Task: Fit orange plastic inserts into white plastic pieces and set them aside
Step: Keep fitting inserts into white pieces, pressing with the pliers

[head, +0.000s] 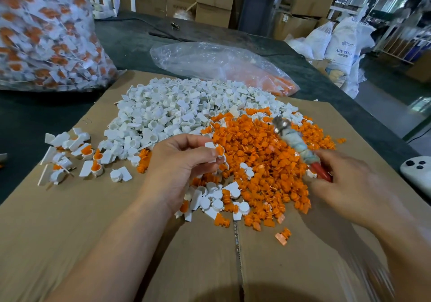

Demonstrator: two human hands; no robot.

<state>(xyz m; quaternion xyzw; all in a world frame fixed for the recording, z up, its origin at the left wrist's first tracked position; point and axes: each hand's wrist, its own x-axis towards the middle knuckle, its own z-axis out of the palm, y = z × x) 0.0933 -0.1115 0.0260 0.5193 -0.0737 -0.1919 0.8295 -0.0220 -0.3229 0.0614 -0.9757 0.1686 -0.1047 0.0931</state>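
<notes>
My left hand pinches a white plastic piece with an orange insert in it, held above the near edge of the piles. My right hand grips the red handle of a tool wrapped in cloth, its metal head blurred and raised over the heap of orange inserts. A heap of white pieces lies behind and left of the orange one. Several fitted white-and-orange pieces lie in a loose group at the left of the cardboard.
Flattened cardboard covers a dark table. A big clear bag of fitted pieces stands at the back left. A crumpled plastic bag with orange parts lies behind the heaps. A white device sits at the right edge. Boxes and sacks stand beyond.
</notes>
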